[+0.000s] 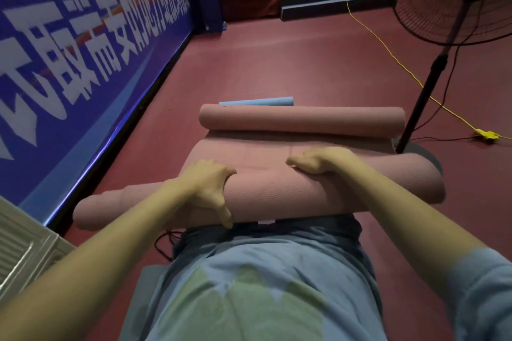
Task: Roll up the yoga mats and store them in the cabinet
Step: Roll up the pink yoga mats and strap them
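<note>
Fingers of the left hand [206, 188] curl over the near pink mat roll [277, 191], thumb hooked down its front; the right hand [321, 160] grips the top of the same roll. So two hands, two pink rolls: the second one [302, 121] lies just beyond, with one blue roll [257, 101] mostly hidden behind it. The near roll's underside is blocked by the person's body. Blue banner wall [69, 50] close on the left, fan stand [426, 83] right, open red floor [277, 58] ahead.
</note>
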The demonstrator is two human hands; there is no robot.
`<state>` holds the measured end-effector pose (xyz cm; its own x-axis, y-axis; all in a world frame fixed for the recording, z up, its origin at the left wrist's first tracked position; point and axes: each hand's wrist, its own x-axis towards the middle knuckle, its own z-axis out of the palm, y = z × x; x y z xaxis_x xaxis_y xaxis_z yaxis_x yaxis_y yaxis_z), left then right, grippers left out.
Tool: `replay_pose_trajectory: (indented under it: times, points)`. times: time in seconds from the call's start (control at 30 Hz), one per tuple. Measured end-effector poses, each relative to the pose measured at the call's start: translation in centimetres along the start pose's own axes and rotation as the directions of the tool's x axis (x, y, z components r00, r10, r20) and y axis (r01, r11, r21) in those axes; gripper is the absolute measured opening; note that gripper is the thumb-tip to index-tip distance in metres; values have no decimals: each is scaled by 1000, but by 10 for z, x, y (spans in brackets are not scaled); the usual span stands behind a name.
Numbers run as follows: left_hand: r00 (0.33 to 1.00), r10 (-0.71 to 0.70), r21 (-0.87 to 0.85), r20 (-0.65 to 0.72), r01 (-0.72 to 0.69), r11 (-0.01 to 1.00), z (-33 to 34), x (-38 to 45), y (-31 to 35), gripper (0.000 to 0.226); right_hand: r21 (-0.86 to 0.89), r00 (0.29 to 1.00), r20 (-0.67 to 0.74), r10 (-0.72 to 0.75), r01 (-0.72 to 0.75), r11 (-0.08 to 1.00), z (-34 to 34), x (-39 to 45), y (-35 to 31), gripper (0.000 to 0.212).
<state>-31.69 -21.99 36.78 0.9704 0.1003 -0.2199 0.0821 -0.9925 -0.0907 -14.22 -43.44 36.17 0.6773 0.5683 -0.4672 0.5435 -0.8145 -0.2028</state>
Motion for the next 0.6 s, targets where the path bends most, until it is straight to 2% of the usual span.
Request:
replay_pose_trajectory:
  times: [0.1,0.17,0.3,0.37,0.4,0.47,0.53,0.6]
  points:
    - [982,24,-111,190,-2,994,-7,-9,5,96,48,983,167,-76,69,997,10,-1,1,58]
    - [974,35,-160,225,2,987,-3,-15,10,93,74,969,226,-98,83,994,14,-8,2,48]
    - [984,35,-166,174,-6,986,6,-17,9,109,123,989,142,-43,25,992,13,-16,-2,43]
    - [985,30,-174,172,0,985,8,-15,6,120,71,992,120,-39,30,997,14,-15,-2,45]
    - [983,28,-187,180,7,982,9,-14,5,123,78,997,81,-17,10,997,16,-13,0,50]
    - [978,19,-240,210,33,970,12,-13,3,118,83,989,-135,61,-50,995,20,-10,5,61]
    - [971,1,-320,238,77,944,12,-11,-1,101,24,915,-385,117,-117,993,21,-11,11,60]
    - [973,13,-399,230,82,913,11,-8,-5,103,-10,888,-434,154,-176,984,19,-12,22,61]
